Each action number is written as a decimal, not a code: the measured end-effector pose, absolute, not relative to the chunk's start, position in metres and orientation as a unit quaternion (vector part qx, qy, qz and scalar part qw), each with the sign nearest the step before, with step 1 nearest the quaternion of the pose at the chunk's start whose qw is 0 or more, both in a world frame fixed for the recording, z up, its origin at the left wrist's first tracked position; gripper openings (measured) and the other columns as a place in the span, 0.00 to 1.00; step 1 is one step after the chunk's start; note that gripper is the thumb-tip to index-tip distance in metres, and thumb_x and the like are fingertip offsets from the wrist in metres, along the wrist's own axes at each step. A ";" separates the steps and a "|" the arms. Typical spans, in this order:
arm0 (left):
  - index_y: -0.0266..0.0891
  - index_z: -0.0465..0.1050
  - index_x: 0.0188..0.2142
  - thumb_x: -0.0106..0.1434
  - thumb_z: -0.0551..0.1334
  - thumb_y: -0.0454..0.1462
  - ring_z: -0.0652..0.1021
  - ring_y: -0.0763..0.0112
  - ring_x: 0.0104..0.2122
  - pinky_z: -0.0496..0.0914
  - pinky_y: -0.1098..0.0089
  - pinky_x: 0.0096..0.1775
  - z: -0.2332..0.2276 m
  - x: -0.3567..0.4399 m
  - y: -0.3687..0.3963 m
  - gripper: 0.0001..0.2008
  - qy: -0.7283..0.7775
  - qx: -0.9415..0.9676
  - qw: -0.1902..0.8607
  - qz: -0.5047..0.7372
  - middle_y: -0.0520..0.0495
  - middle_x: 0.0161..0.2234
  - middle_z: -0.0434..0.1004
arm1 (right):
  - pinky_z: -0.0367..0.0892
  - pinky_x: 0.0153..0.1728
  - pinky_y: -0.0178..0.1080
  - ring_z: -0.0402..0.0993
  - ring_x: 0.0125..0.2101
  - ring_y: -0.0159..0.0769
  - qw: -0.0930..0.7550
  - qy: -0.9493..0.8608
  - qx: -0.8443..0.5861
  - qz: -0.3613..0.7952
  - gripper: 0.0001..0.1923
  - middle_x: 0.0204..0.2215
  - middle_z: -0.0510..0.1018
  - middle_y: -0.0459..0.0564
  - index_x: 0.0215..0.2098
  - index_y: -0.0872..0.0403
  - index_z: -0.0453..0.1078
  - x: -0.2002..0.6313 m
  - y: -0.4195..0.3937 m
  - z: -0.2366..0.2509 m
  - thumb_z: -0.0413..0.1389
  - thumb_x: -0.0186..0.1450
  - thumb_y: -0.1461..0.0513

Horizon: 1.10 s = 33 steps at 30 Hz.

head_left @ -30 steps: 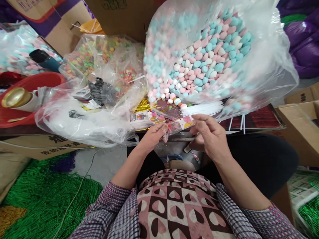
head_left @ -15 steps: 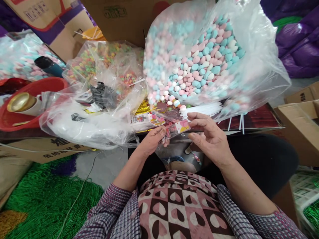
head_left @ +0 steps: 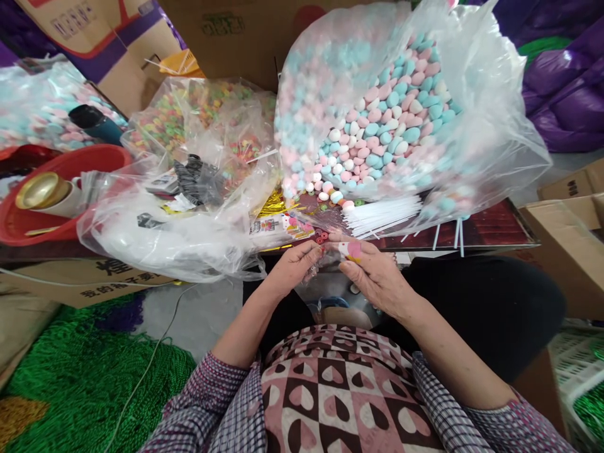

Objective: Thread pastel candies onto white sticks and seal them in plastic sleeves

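My left hand (head_left: 291,267) and my right hand (head_left: 372,274) meet over my lap at the table's front edge, both pinching a small clear packet (head_left: 346,249) with a pink and yellow printed end and candy inside. A few red ring candies (head_left: 322,237) lie just above the packet. Behind the hands a big clear bag of pink, blue and white candies (head_left: 377,126) leans open toward me. A bundle of white sticks (head_left: 380,214) lies at its mouth.
A clear bag of multicoloured ring candies (head_left: 198,119) stands at the left centre, with crumpled plastic bags (head_left: 165,233) in front. A red basin (head_left: 56,189) holds a gold-lidded jar (head_left: 40,190). Cardboard boxes (head_left: 566,239) stand right, green bead strings (head_left: 80,377) lie on the floor left.
My right hand has dropped and moved left, closing in on my left hand. The packet has come down lower and is now pinched tighter between both hands.
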<state>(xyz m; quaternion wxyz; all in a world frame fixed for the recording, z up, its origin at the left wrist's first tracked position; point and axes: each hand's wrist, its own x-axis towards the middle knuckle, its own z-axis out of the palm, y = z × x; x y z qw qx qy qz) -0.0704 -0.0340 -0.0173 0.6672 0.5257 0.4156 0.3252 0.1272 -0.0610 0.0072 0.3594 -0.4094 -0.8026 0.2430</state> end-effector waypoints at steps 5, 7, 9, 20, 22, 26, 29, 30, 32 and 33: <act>0.37 0.68 0.30 0.59 0.63 0.54 0.61 0.83 0.16 0.54 0.75 0.19 -0.025 -0.077 -0.029 0.21 0.412 0.468 0.675 0.395 0.55 0.22 0.67 | 0.71 0.51 0.49 0.75 0.51 0.46 0.335 -0.782 -0.461 0.252 0.23 0.49 0.79 0.58 0.56 0.53 0.71 0.127 -0.060 0.009 0.49 0.69 0.51; 0.37 0.67 0.28 0.59 0.64 0.53 0.61 0.83 0.15 0.58 0.74 0.21 -0.025 -0.081 -0.028 0.21 0.401 0.435 0.680 0.433 0.56 0.20 0.67 | 0.72 0.48 0.46 0.77 0.47 0.44 0.359 -0.734 -0.514 0.263 0.23 0.46 0.81 0.55 0.57 0.51 0.70 0.136 -0.049 0.011 0.49 0.69 0.50; 0.38 0.65 0.27 0.58 0.66 0.51 0.60 0.84 0.13 0.63 0.73 0.24 -0.023 -0.084 -0.028 0.20 0.371 0.397 0.696 0.469 0.59 0.18 0.64 | 0.72 0.45 0.46 0.79 0.43 0.44 0.366 -0.680 -0.592 0.232 0.22 0.41 0.83 0.53 0.55 0.52 0.73 0.147 -0.034 0.011 0.49 0.69 0.52; 0.40 0.62 0.27 0.57 0.68 0.50 0.58 0.81 0.11 0.66 0.70 0.26 -0.022 -0.084 -0.033 0.20 0.281 0.319 0.778 0.462 0.63 0.13 0.54 | 0.62 0.31 0.40 0.77 0.36 0.44 0.094 -0.668 -0.735 0.061 0.17 0.38 0.81 0.57 0.40 0.54 0.78 0.152 0.003 -0.008 0.48 0.68 0.57; 0.40 0.62 0.27 0.56 0.68 0.50 0.59 0.81 0.11 0.66 0.69 0.26 -0.023 -0.084 -0.033 0.21 0.280 0.325 0.776 0.463 0.62 0.13 0.56 | 0.61 0.30 0.40 0.76 0.32 0.44 0.153 -0.643 -0.747 0.068 0.16 0.32 0.81 0.56 0.42 0.55 0.77 0.155 0.002 -0.006 0.49 0.67 0.58; 0.39 0.61 0.25 0.54 0.69 0.53 0.59 0.82 0.11 0.66 0.69 0.25 -0.024 -0.084 -0.031 0.23 0.289 0.344 0.765 0.462 0.61 0.14 0.59 | 0.63 0.30 0.38 0.69 0.24 0.36 0.370 -0.582 -0.701 0.181 0.11 0.21 0.75 0.46 0.35 0.52 0.76 0.165 -0.013 0.009 0.55 0.64 0.55; 0.39 0.60 0.25 0.53 0.69 0.54 0.59 0.82 0.11 0.66 0.68 0.25 -0.024 -0.083 -0.029 0.25 0.300 0.352 0.760 0.457 0.62 0.14 0.59 | 0.64 0.29 0.36 0.66 0.23 0.32 0.503 -0.503 -0.634 0.304 0.10 0.19 0.72 0.43 0.31 0.52 0.76 0.173 -0.039 0.025 0.61 0.61 0.54; 0.39 0.61 0.25 0.53 0.69 0.54 0.59 0.82 0.11 0.66 0.68 0.25 -0.025 -0.082 -0.029 0.25 0.300 0.353 0.760 0.456 0.62 0.14 0.59 | 0.63 0.27 0.36 0.66 0.23 0.31 0.525 -0.487 -0.615 0.329 0.09 0.19 0.71 0.43 0.30 0.52 0.77 0.177 -0.048 0.029 0.62 0.60 0.55; 0.39 0.61 0.26 0.54 0.69 0.53 0.59 0.82 0.11 0.66 0.69 0.25 -0.025 -0.081 -0.028 0.24 0.294 0.357 0.760 0.456 0.62 0.14 0.59 | 0.64 0.25 0.36 0.66 0.21 0.32 0.548 -0.470 -0.590 0.361 0.07 0.18 0.71 0.43 0.30 0.50 0.78 0.184 -0.065 0.034 0.64 0.59 0.56; 0.39 0.62 0.26 0.54 0.69 0.53 0.59 0.82 0.11 0.66 0.69 0.25 -0.025 -0.080 -0.028 0.23 0.290 0.359 0.760 0.456 0.62 0.14 0.59 | 0.64 0.25 0.37 0.67 0.21 0.32 0.553 -0.467 -0.585 0.367 0.06 0.18 0.71 0.44 0.31 0.49 0.79 0.187 -0.071 0.034 0.65 0.58 0.56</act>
